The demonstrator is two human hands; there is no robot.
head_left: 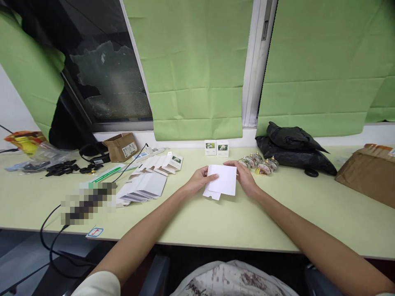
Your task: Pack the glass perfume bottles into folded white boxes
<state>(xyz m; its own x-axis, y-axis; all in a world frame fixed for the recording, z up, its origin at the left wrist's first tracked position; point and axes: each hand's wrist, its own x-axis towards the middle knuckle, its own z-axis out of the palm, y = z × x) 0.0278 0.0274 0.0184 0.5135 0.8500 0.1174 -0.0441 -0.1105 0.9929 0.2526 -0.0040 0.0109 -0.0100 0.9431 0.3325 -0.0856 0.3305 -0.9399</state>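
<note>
Both my hands hold one flat white box blank (pixel 222 181) a little above the pale green table (pixel 216 222). My left hand (pixel 200 179) grips its left edge with the thumb on top. My right hand (pixel 245 176) closes on its right edge. To the left lies a fanned stack of several more flat white blanks (pixel 145 187), and a second row with printed flaps (pixel 160 163) behind it. Two small assembled white boxes (pixel 216 148) with flower pictures stand at the back by the wall. Several small round glass jars (pixel 261 164) sit just right of my right hand.
A black plastic bag (pixel 293 148) lies at the back right, a brown parcel (pixel 368 174) at the far right. At the left are a small brown carton (pixel 121 146), black cables (pixel 66 167), a power strip (pixel 148 153) and a blurred-out object (pixel 88 202).
</note>
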